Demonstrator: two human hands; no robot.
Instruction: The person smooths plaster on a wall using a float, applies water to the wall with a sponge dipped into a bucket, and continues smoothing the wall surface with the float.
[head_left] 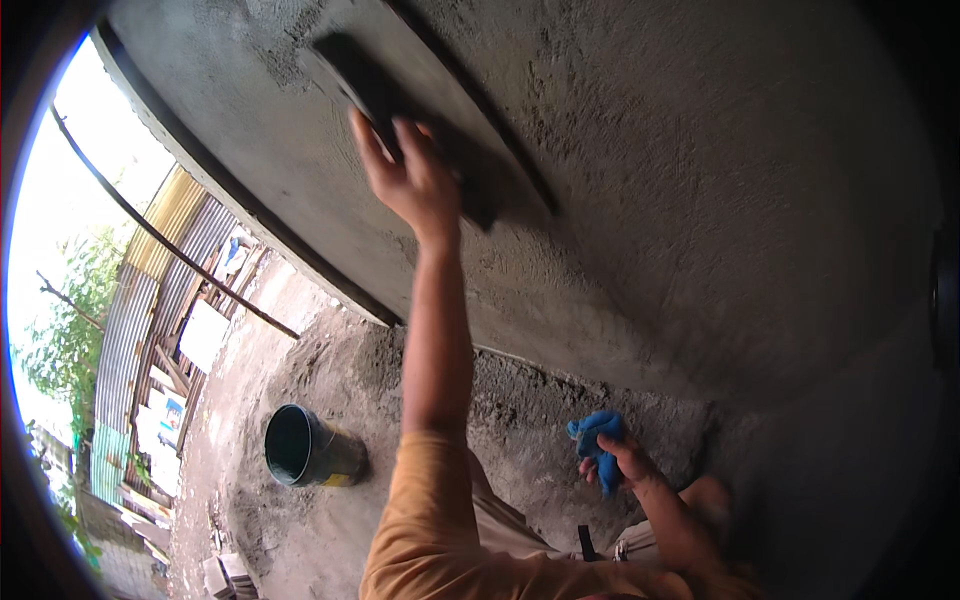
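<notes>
My left hand [418,190] reaches up with its fingers wrapped round the grip of a dark, long plastering float [365,78]. The float lies against the rough grey cement wall [680,160], and motion blurs both hand and tool. Beside the float runs a dark curved line [480,105]; whether it is the tool's edge or a groove in the wall I cannot tell. Low on the right, my right hand [630,462] grips a crumpled blue cloth [598,450], which bulges out above and below the fingers. It is held away from the wall.
A dark bucket [312,447] leans on the dirt floor left of my raised arm. The wall's left edge [250,205] borders an outdoor yard. A thin pole [180,245] slants there before a corrugated metal fence [125,355] and scrap boards [203,335]. Blocks [230,577] lie at lower left.
</notes>
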